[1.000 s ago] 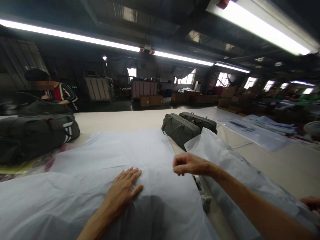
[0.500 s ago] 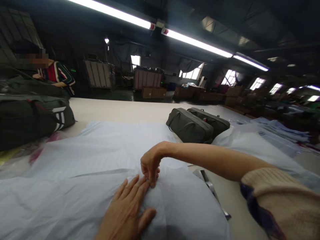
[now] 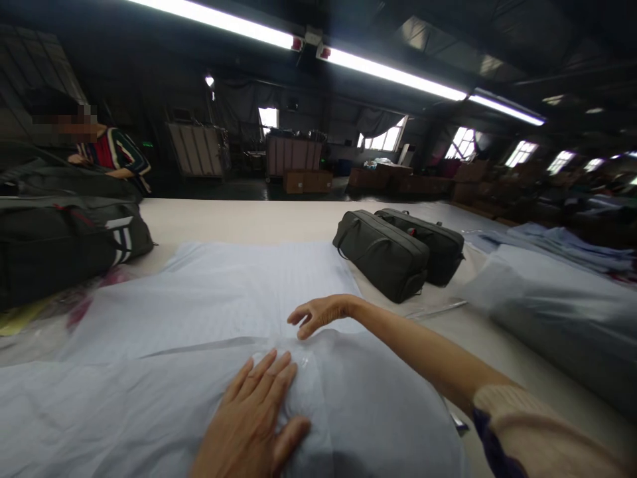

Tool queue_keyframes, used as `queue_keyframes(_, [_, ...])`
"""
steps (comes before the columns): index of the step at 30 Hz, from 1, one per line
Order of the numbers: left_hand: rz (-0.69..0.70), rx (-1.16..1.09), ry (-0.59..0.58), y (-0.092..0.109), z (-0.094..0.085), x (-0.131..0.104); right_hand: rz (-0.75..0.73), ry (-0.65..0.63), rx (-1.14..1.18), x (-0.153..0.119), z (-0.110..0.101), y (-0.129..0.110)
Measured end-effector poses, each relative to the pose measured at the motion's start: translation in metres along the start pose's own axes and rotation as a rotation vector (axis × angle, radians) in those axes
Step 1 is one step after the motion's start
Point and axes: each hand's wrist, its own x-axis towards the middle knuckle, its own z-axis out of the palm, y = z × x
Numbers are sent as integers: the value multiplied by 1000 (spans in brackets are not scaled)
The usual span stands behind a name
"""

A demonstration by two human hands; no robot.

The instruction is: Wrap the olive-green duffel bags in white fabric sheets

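Note:
Pale blue-white fabric (image 3: 164,398) lies spread across the table in front of me, with a fold line running across it. My left hand (image 3: 256,415) rests flat on the fabric, fingers spread and holding nothing. Just beyond its fingertips, my right hand (image 3: 318,315) hovers over the cloth with thumb and fingers apart, and nothing shows between them. A small shiny clear spot (image 3: 304,362) sits on the cloth between the two hands. Under my right forearm, part of a metal object (image 3: 458,423) shows at the fabric's right edge; the rest is hidden.
Two dark green bags (image 3: 383,255) stand on the table (image 3: 239,216) beyond my right hand. Another dark bag (image 3: 70,242) lies at left, with a person (image 3: 117,156) behind it. A bulky grey-blue fabric pile (image 3: 552,312) lies at right. Cartons (image 3: 307,181) stand beyond the table.
My right hand has lifted from the cloth beside my left fingertips and opened from a pinch. The fabric at right has shifted away from the bags. My left hand stays put.

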Motion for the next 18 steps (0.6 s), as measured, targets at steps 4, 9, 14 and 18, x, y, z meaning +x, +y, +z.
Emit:
queue_keyframes(4, [-76,-83,-94,0,4,-2,-124,87,10,-18,18,-8])
queue_keyframes(9, [-153,-151,-179,0,3,-1,40,257,-66,-37,30,-19])
queue_keyframes(14, [-246,-236,-231,7,-3,4,-158,666,-262,-66,71,-45])
queue_keyframes(18, [-255,-334,-230,2,-16,17,-173,557,-293,-64,114,-52])
